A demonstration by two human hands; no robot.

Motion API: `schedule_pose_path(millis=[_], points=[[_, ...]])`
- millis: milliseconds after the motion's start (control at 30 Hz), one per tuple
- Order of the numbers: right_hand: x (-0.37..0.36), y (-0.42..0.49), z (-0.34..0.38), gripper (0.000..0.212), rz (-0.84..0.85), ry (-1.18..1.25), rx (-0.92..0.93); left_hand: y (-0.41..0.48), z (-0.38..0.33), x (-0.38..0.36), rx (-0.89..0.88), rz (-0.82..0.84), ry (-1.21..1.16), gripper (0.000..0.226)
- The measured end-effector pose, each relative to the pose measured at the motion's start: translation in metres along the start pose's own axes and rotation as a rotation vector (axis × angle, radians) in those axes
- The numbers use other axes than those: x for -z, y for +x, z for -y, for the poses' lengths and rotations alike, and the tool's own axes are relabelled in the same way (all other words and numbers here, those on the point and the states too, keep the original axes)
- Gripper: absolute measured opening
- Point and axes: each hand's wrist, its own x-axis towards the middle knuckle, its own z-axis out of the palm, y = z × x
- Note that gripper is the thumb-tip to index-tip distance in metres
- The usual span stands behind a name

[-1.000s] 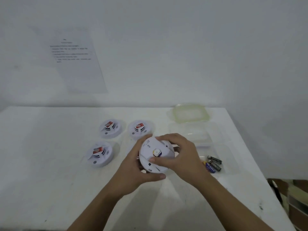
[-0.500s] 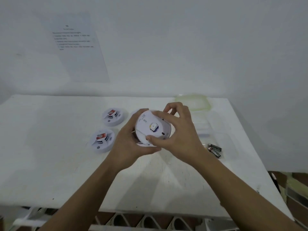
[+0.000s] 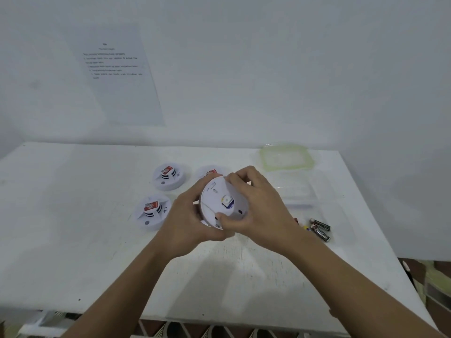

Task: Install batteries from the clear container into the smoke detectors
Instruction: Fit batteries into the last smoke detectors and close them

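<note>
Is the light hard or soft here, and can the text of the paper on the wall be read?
Head view: soft, even light, only a faint shadow on the table below the held detector; head view too: the text on the paper is too blurred to read.

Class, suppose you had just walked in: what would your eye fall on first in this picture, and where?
The left hand and right hand, mid-frame, grip a white detector above the table, its back tilted toward the camera. Left of and behind them lie three red-labelled detectors; at the right, dark batteries and, behind them, a green-rimmed lid.
</note>
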Motion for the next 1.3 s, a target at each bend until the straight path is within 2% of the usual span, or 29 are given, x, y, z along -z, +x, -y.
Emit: schedule_pose_path(millis=[233,600,700,867,933,1133,1300], points=[[0.009,0.007,-0.005,0.056,0.055,0.014,0.042,0.005,-0.009,0.0,0.003,0.023,0.05,0.089],[0.012,0.007,-0.007,0.049,0.027,0.129,0.051,0.009,-0.02,0.002,0.008,0.065,0.056,0.087],[0.01,0.004,-0.01,0.05,-0.019,0.151,0.047,0.009,-0.02,-0.002,0.001,0.045,0.038,0.087],[0.008,-0.007,-0.013,0.062,-0.21,0.158,-0.026,0.012,-0.022,-0.005,-0.038,0.016,-0.028,0.086],[0.01,-0.009,-0.013,0.065,-0.216,0.137,-0.03,0.011,-0.024,-0.003,-0.022,0.041,-0.051,0.087],[0.011,-0.01,-0.014,0.058,-0.156,0.353,-0.049,0.01,-0.031,-0.001,0.027,0.152,-0.038,0.086],[0.016,-0.012,-0.011,0.044,-0.088,0.508,-0.042,0.008,-0.035,0.001,0.051,0.182,-0.032,0.088]])
